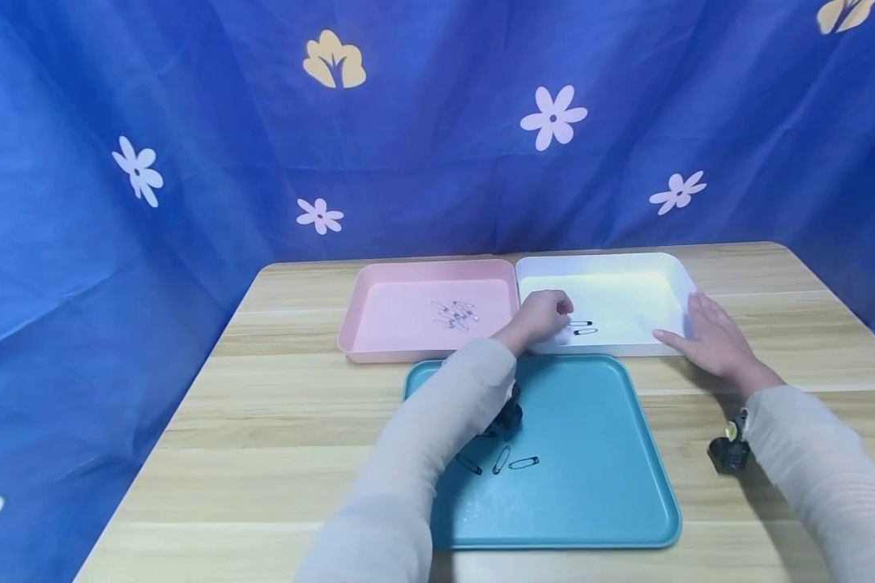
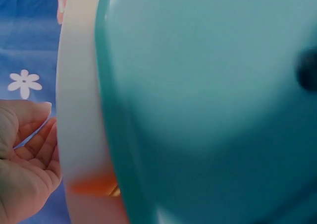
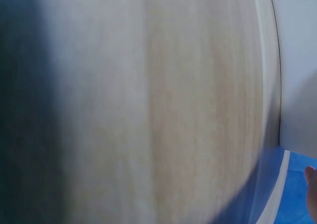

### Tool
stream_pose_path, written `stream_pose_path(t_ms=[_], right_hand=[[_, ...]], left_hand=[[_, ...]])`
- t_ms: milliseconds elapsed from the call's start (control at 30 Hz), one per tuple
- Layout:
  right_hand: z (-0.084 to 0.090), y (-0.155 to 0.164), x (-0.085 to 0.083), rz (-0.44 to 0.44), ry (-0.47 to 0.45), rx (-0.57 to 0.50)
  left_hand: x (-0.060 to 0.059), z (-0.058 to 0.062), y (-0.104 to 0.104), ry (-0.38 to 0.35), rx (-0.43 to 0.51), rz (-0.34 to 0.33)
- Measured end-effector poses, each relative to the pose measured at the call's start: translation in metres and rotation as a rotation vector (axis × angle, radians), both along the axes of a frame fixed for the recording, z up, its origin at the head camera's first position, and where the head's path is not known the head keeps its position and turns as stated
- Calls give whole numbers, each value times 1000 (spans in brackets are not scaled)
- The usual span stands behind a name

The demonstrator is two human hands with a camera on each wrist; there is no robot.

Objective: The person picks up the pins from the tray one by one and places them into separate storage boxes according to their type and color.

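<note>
My left hand (image 1: 543, 317) is over the front left part of the white tray (image 1: 671, 349), its fingers bent and a gap showing between thumb and fingertips in the left wrist view. No pin shows between them. Beside its fingertips, two black safety pins (image 1: 586, 331) lie in the white tray. With fingers spread, my right hand (image 1: 716, 338) rests at the tray's front right corner. On the teal tray (image 1: 591, 502) lie several black safety pins (image 1: 523, 463), partly hidden by my left sleeve and wrist camera.
The pink tray (image 1: 386, 320), left of the white one, holds a loose pile of silver-looking pins (image 1: 455, 315). All three trays stand on a wooden table (image 1: 262, 453). A blue flowered curtain (image 1: 423, 113) hangs behind it.
</note>
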State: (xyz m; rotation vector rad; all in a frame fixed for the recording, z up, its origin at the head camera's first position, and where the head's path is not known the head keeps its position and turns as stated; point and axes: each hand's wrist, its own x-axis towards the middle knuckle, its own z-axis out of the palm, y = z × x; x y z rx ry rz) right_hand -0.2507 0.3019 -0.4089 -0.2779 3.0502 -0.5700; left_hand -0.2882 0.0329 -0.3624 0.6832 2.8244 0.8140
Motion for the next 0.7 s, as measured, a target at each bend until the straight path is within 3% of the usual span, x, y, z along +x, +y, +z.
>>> stream_pose_path(t_ms=[233,500,700], right_hand=[[1,-1,1,-6,2,-7],[4,-1,-1,-3,10,-4],[4,-1,0,-5,10,-11]], left_hand=[[11,6,-20,-64,87,-4],[23,14,-45,-44,49,-70],[34,14,-62,-89,88,-78]])
